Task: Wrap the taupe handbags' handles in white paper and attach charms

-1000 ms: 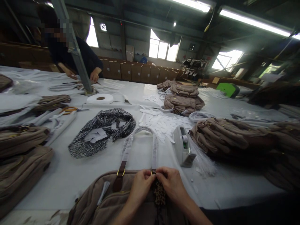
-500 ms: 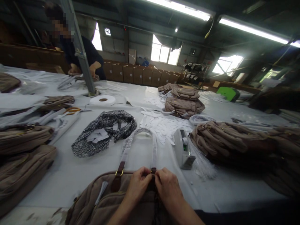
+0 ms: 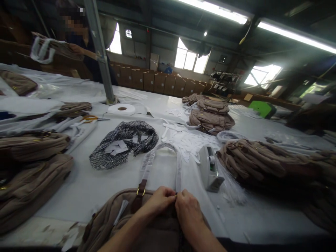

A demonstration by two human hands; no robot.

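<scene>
A taupe fabric bag (image 3: pixel 161 229) lies in front of me at the table's near edge. Its wrapped handle (image 3: pixel 148 163) loops away from me, joined on the left by a brown tab (image 3: pixel 137 202) with a gold ring. At the base of the handle's right side, my left hand (image 3: pixel 160 200) and my right hand (image 3: pixel 189 209) meet, both with fingers pinched on the bag's strap fitting. The fingertips mostly hide that fitting. A white slip (image 3: pixel 121 211) sticks out of the bag at the left.
A tape dispenser (image 3: pixel 210 171) stands right of the handle, beside stacked bags (image 3: pixel 249 157). White paper slips (image 3: pixel 181 140) and a knitted black-and-white loop (image 3: pixel 110 163) lie beyond. More bags (image 3: pixel 39 189) are left, with scissors (image 3: pixel 90 119) behind. A co-worker (image 3: pixel 91 61) stands behind a post (image 3: pixel 99 45).
My view has shifted slightly, so most things sit further right. Both hands stay pinched at the same fitting. The co-worker has raised a bag from the table toward the left.
</scene>
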